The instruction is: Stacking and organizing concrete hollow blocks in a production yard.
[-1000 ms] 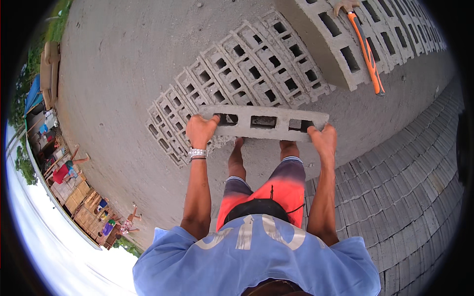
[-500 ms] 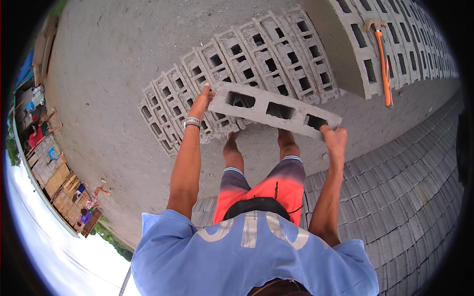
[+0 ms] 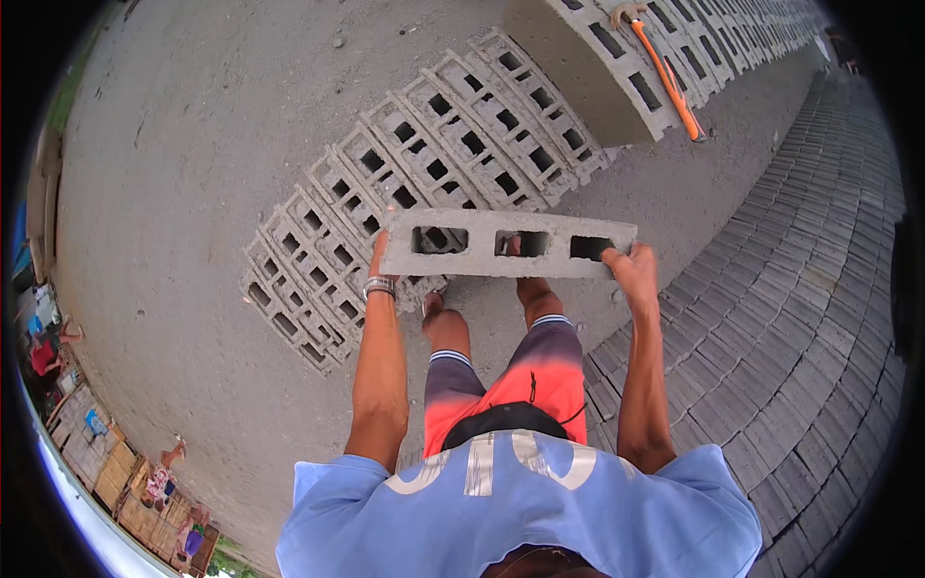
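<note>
Between my two hands hangs a grey concrete hollow block (image 3: pixel 557 244), its three square holes facing up and its long side almost level across the view. My left hand (image 3: pixel 380 258) is closed on the left end, most of its fingers hidden behind the block. At the right end my right hand (image 3: pixel 633 271) grips the block, with the thumb at the edge of the last hole. Past the held block, a slanting row of similar hollow blocks (image 3: pixel 424 159) stands packed together on the ground. Through the holes, parts of my legs and feet show.
A taller stack of hollow blocks (image 3: pixel 597 72) stands at the far right, with an orange-handled hammer (image 3: pixel 665 77) lying on it. Rows of grey blocks (image 3: pixel 752 356) cover the right side. Several people sit by wooden structures (image 3: pixel 106 438) at the far left.
The held block has turned from slanting down at the right to nearly level, and both hands have moved with it. My view has shifted, so the stack and hammer appear farther left.
</note>
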Demonstrator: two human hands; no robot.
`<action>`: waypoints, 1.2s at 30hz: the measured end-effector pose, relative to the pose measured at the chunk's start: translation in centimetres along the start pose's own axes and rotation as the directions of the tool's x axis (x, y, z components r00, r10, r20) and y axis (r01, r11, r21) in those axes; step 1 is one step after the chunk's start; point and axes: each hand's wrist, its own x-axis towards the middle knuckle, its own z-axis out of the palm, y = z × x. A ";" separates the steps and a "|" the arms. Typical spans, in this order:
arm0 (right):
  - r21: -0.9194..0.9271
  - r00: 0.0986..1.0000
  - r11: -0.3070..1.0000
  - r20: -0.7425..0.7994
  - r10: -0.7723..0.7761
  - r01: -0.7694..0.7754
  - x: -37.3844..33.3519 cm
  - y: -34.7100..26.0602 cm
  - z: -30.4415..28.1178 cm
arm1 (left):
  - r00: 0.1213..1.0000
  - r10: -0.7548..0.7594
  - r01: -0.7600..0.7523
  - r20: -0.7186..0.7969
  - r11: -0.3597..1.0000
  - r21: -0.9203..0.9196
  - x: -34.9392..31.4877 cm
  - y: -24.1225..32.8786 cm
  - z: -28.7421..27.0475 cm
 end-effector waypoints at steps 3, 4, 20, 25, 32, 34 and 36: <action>0.106 0.998 0.994 -0.049 0.044 -0.038 -8.1 0.1 -1.4 | 0.997 -0.059 0.053 0.039 0.988 0.146 -4.1 2.7 -1.9; 0.160 0.995 0.987 -0.088 0.045 -0.030 -10.7 1.0 -1.5 | 0.995 -0.092 0.090 0.047 0.994 0.056 -5.7 3.7 -2.0; 0.470 0.789 0.778 -0.237 0.567 -0.418 -51.7 15.5 7.9 | 0.828 -0.117 -0.004 0.548 0.977 0.215 -20.6 1.1 -9.3; 0.655 0.663 0.673 -0.338 0.667 -0.343 -64.8 22.0 16.6 | 0.726 -0.035 -0.241 0.687 0.923 0.301 -28.6 -2.1 -9.3; 0.843 0.445 0.414 -0.242 0.862 -0.345 -87.3 24.3 26.9 | 0.338 -0.293 -0.299 0.894 0.868 0.397 -30.3 -10.5 -12.3; 0.839 0.449 0.405 -0.223 0.865 -0.364 -91.1 25.0 29.4 | 0.275 -0.498 -0.167 0.822 0.817 0.552 -28.8 -11.3 -14.9; 0.903 0.219 0.138 -0.051 0.975 -0.407 -100.4 23.1 34.2 | 0.102 -0.555 -0.388 0.825 0.742 0.547 -43.7 -16.1 -14.4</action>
